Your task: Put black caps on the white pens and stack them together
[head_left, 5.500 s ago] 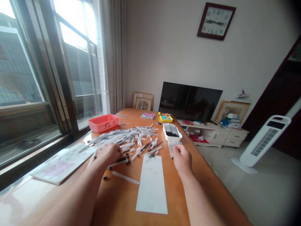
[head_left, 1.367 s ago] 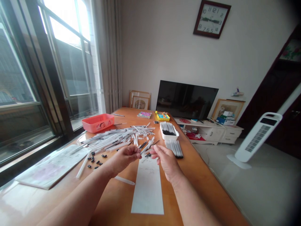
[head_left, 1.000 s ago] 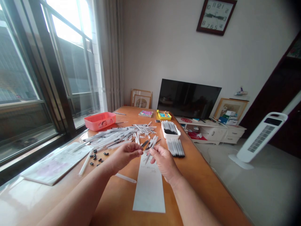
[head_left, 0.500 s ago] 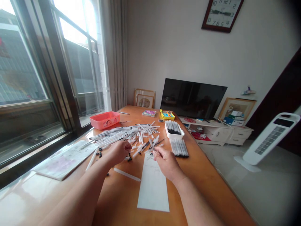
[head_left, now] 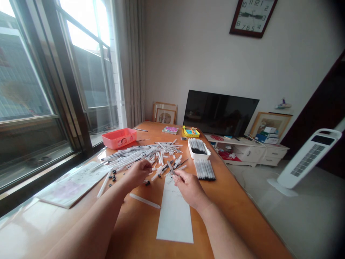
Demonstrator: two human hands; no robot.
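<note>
A pale pen barrel (head_left: 170, 167) is clamped in the grip of the right hand (head_left: 189, 185), by the paper strip's (head_left: 175, 219) far end. The left hand (head_left: 138, 172) is curled near loose pen parts (head_left: 142, 153); whether anything is pinched cannot be told. Black-ended pens (head_left: 198, 145) are packed in the white tray (head_left: 201, 157), blue and orange items (head_left: 191, 131) in the yellow box (head_left: 192, 136).

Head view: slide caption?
Right hand holds a pale pen tube; left hand beside scattered pen parts on a brown table.
</note>
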